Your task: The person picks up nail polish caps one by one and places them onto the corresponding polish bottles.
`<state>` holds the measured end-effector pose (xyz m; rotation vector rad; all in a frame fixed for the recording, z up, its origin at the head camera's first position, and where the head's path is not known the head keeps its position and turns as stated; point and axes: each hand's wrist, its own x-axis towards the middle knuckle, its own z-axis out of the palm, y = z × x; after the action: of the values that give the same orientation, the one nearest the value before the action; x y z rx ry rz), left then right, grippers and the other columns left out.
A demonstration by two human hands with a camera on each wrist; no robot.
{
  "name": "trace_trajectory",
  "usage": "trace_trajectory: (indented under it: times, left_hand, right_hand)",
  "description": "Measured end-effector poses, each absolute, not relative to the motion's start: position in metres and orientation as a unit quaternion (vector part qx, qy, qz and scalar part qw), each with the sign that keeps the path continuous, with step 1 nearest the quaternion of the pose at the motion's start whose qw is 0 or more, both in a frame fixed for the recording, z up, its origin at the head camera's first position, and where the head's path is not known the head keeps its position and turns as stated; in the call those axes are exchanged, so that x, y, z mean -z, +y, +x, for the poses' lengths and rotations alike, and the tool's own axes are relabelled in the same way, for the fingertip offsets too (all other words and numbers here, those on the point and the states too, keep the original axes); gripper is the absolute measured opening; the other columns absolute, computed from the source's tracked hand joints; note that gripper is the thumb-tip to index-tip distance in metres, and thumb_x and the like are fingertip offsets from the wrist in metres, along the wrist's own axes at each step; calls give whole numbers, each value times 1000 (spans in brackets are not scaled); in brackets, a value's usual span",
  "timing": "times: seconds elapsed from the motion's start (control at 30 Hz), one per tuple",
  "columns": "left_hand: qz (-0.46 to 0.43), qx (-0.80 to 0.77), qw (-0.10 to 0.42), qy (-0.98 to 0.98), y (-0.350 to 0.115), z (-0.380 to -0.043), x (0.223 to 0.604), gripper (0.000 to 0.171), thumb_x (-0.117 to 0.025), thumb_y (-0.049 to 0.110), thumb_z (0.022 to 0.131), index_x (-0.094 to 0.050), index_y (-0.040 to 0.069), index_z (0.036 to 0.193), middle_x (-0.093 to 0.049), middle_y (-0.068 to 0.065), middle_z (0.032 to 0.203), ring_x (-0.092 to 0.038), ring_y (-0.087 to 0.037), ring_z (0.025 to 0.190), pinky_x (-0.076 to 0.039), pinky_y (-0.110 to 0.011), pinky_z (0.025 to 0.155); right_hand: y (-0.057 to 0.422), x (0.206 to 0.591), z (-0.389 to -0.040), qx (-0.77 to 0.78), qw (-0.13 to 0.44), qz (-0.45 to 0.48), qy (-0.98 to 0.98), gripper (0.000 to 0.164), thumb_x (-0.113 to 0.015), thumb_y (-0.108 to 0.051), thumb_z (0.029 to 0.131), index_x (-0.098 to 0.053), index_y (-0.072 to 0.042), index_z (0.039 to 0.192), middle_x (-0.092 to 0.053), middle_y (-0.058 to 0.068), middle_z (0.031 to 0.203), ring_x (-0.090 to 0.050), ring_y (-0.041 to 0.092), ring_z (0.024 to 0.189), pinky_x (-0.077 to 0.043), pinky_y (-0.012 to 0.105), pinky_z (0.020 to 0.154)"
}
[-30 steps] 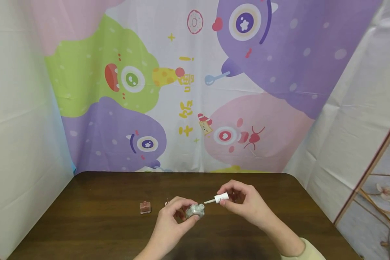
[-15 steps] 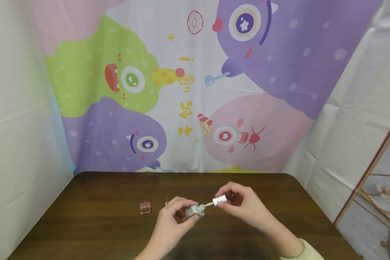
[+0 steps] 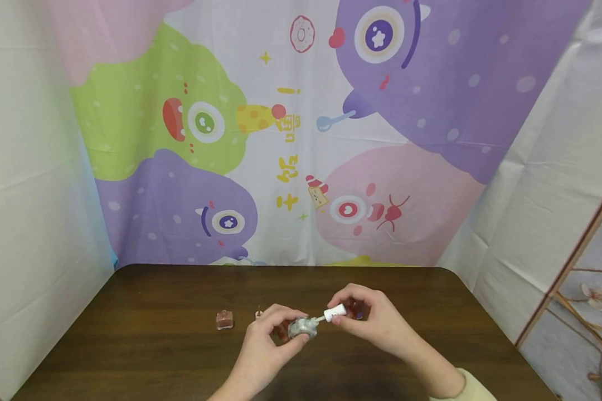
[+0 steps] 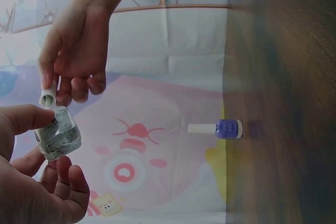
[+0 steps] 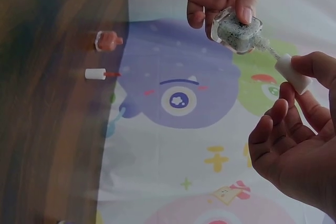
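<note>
My left hand grips a clear nail polish bottle of pale grey-green polish with dark specks, tilted with its neck to the right. In the left wrist view the thumb lies across the speckled bottle. My right hand pinches a white nail polish cap between thumb and fingers. From this cap runs a brush stem, whose far end is inside the bottle's neck. A short length of stem shows between the cap and the neck.
On the table, an uncapped reddish-brown polish bottle stands left of my hands. Beside it a white cap stands with its red brush up. A purple polish bottle with a white cap stands behind my right hand. A cartoon cloth hangs behind.
My right hand has moved left and slightly down with the cap. The brush has gone from just outside the neck into it, and less stem shows. My left hand has hardly moved.
</note>
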<state>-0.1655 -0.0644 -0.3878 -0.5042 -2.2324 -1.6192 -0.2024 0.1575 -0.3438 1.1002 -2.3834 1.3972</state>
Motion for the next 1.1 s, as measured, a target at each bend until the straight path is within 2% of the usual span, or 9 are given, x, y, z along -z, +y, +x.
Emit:
trace_trajectory:
  times: [0.3, 0.77, 0.97, 1.1]
  left_hand:
    - [-189, 568, 163, -784, -64, -165, 388, 27, -79, 8, 73, -70, 19, 96, -62, 11, 90, -52, -8, 69, -46, -23, 63]
    - [-201, 579, 174, -771, -63, -163, 387, 27, -79, 10, 74, -70, 24, 94, -63, 12, 90, -53, -10, 70, -46, -24, 62]
    - [-205, 580, 177, -768, -62, -163, 386, 27, -79, 10, 74, -69, 25, 95, -63, 11, 90, -53, -10, 70, -47, -24, 62]
    - [-205, 580, 174, -769, -62, -162, 385, 27, -79, 11, 74, -69, 25, 95, -63, 11, 90, -53, -10, 70, -47, -24, 62]
  right_hand:
    - [154, 345, -202, -464, 82, 381, -796, 17, -73, -13, 82, -67, -16, 98, -62, -2, 82, -50, 7, 68, -45, 24, 55]
    - [150, 347, -203, -467, 79, 397, -786, 16, -73, -12, 82, -67, -14, 97, -61, -1, 82, -51, 13, 68, -45, 23, 55]
    - [148, 347, -202, -471, 66, 387, -790, 14, -73, -18, 83, -68, -16, 96, -60, -4, 83, -50, 10, 69, -45, 22, 56]
    - [147, 346, -202, -474, 71, 400, -781, 14, -72, -16, 83, -67, -17, 96, -61, -2, 84, -51, 10, 69, -45, 23, 54]
